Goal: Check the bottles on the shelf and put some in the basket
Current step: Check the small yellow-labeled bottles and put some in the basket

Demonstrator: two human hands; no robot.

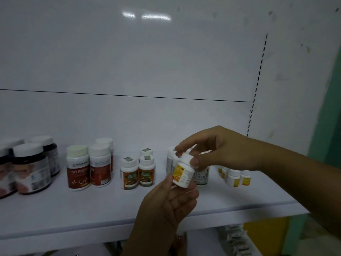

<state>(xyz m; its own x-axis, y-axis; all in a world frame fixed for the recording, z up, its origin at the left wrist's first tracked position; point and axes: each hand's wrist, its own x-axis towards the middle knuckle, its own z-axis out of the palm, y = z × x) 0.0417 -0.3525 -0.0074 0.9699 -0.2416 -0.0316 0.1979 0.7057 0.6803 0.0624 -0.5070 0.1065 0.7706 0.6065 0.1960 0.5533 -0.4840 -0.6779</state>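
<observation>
A small white bottle (pixel 182 172) with a yellow-orange label is held tilted in front of the shelf. My left hand (pixel 166 206) grips its base from below. My right hand (pixel 215 148) pinches its white cap from above. On the white shelf (pixel 92 209) stand more bottles in groups: dark jars (pixel 30 169) at the left, red-labelled bottles (pixel 79 169), green-and-orange-labelled bottles (pixel 137 172), white bottles (pixel 170 159) partly hidden behind my hands, and small yellow-labelled bottles (pixel 238 177) at the right. No basket is in view.
The shelf's white back panel (pixel 129 61) rises behind the bottles, with a slotted upright (pixel 258 80) at its right. Below the shelf's front edge lie small boxes (pixel 238 241) and a yellow object (pixel 265 235). A green wall (pixel 328 117) borders the right side.
</observation>
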